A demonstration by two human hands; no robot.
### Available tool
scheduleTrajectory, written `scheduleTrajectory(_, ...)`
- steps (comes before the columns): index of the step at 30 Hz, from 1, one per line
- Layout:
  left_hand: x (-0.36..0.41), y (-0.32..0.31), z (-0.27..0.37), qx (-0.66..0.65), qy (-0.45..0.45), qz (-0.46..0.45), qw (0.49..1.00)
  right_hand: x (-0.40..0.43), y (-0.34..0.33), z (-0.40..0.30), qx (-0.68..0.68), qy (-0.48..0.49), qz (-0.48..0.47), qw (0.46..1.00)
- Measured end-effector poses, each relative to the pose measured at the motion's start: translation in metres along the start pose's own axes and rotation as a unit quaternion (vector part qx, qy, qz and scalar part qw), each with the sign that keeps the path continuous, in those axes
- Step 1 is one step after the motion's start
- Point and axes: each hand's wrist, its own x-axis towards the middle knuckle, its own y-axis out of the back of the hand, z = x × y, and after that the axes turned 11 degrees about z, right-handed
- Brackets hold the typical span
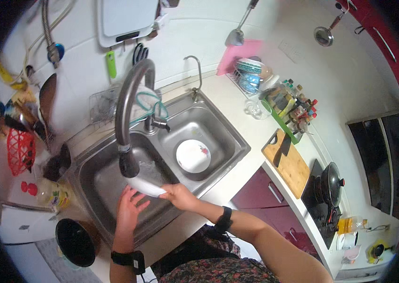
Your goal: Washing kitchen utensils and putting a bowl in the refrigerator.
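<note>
My right hand [180,196] grips the rim of a white dish [146,186], which is tilted nearly edge-on under the spray head of the kitchen faucet [128,162]. Beside the dish's left end, my left hand [131,203] has its fingers spread. Whether those fingertips touch the dish cannot be made out. Both hands are over the left basin [104,177] of the stainless steel double sink. In the right basin [220,141] lies a white plate [193,156] with a red flower print.
Right of the sink, a wooden cutting board [291,166] carries a knife [283,148]. Beyond it are a stove [314,192] and a lidded pan [332,184]. A dish-soap bottle [52,194] and a black pot [75,242] stand at left. Bottles [298,109] crowd a green-edged rack.
</note>
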Motion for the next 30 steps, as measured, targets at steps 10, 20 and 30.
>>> scheduleTrajectory(10, 0.025, -0.059, -0.054, 0.081, 0.030, 0.026, 0.996, 0.029, 0.181, 0.065, 0.423, -0.384, 0.162, 0.804)
scheduleTrajectory(20, 0.051, -0.181, -0.132, 0.045, 0.089, 0.052, 0.994, 0.073, 0.472, 0.321, 0.403, -0.185, 0.535, 0.719)
scheduleTrajectory(30, 0.066, -0.207, -0.135, 0.043, 0.069, 0.107, 0.991, 0.117, 0.539, 0.451, 0.371, -0.232, 0.662, 0.608)
